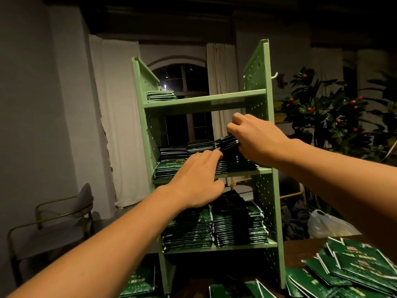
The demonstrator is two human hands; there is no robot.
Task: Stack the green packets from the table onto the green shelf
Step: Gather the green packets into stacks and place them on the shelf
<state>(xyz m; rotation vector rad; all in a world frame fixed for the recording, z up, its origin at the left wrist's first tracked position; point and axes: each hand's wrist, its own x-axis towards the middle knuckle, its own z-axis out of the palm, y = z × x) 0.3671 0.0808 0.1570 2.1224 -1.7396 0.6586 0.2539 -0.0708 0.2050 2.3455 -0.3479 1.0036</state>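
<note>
The right hand (255,140) holds a tilted bundle of green packets (227,142) in a closed grip over the green shelf's (204,102) middle tier; the left hand (197,179) rests flat, fingers extended, on stacks there.

Both forearms bare to the frame edge, apparently sleeveless; hands ungloved.

We can read no text anywhere here. The green packets (363,267) lying loose on the table (300,248) carry a reddish mark and pale lines of print on their faces, but these are too small and blurred for us to make out. The packets stacked on the green shelf (206,102) show only dark edges and patterns.
</note>
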